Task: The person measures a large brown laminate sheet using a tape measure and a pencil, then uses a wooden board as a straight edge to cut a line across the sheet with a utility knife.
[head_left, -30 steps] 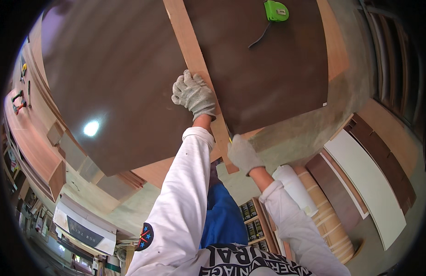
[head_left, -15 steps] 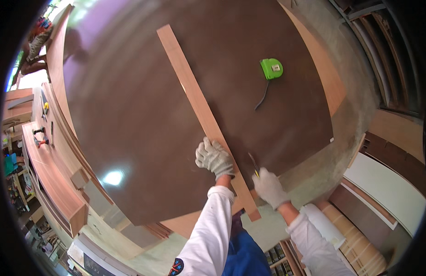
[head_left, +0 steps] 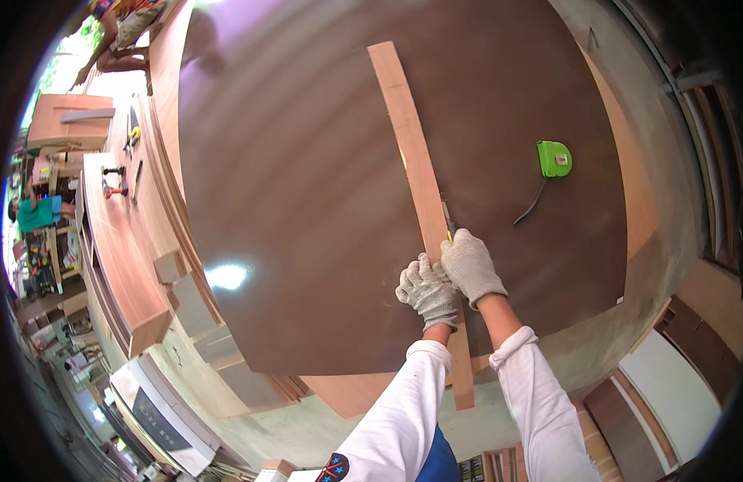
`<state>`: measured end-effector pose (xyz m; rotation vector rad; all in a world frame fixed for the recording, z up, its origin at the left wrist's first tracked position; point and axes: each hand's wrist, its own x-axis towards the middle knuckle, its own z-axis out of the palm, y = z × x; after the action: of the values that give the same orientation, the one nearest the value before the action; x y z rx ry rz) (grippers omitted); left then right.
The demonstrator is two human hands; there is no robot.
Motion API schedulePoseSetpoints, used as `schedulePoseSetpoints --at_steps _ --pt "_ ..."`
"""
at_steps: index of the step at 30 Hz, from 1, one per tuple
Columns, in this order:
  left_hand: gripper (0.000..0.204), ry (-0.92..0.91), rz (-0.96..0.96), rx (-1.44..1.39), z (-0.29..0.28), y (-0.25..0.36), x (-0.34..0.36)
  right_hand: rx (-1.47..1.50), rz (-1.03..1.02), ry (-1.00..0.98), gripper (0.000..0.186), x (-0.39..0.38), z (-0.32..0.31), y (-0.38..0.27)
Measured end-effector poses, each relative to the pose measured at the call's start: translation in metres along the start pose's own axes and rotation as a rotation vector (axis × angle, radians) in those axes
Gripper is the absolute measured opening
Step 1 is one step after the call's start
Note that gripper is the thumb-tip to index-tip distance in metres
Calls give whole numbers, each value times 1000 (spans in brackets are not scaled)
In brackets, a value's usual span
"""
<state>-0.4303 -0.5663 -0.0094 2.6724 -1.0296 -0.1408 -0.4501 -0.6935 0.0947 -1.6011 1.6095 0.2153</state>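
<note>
A long, light wooden strip (head_left: pixel 415 165) lies on a large dark brown board (head_left: pixel 307 201). My left hand (head_left: pixel 429 294), in a pale knitted glove, presses the strip down near its lower part, fingers bent over its left side. Close beside it, my gloved right hand (head_left: pixel 472 265) is closed on a slim knife (head_left: pixel 450 228) with a bit of yellow on it. The knife's thin front end sits along the strip's right edge; most of its handle is hidden in the glove. To the right, a green tape measure (head_left: pixel 555 160) with a dark strap rests on the board.
Left of the board, wooden panels (head_left: pixel 118 265) hold a drill (head_left: pixel 113 183) and other hand tools. One person (head_left: pixel 126 36) is at the far left corner, another in a green top (head_left: pixel 38 215) farther off. White and brown panels (head_left: pixel 668 369) stand at the lower right.
My right hand has brought the knife up and left against the strip's right edge, beside my left hand. My left hand has slid along the strip. The view has shifted, moving everything across the picture.
</note>
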Motion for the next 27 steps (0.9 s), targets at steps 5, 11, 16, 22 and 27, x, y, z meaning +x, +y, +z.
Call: schedulePoseSetpoints --at_steps 5,11,16,22,27 --pt "40 -17 2 -66 -15 1 6 299 232 105 34 4 11 23" --pt "37 -31 27 -78 -21 1 7 434 226 -61 33 -12 -1 13" --pt "38 17 16 -24 -7 3 4 181 99 -66 36 6 13 28" --pt "40 -41 -16 -53 -3 3 0 43 60 -44 36 8 4 15" --pt "40 1 2 -2 -6 5 2 -46 -32 -49 35 12 2 15"
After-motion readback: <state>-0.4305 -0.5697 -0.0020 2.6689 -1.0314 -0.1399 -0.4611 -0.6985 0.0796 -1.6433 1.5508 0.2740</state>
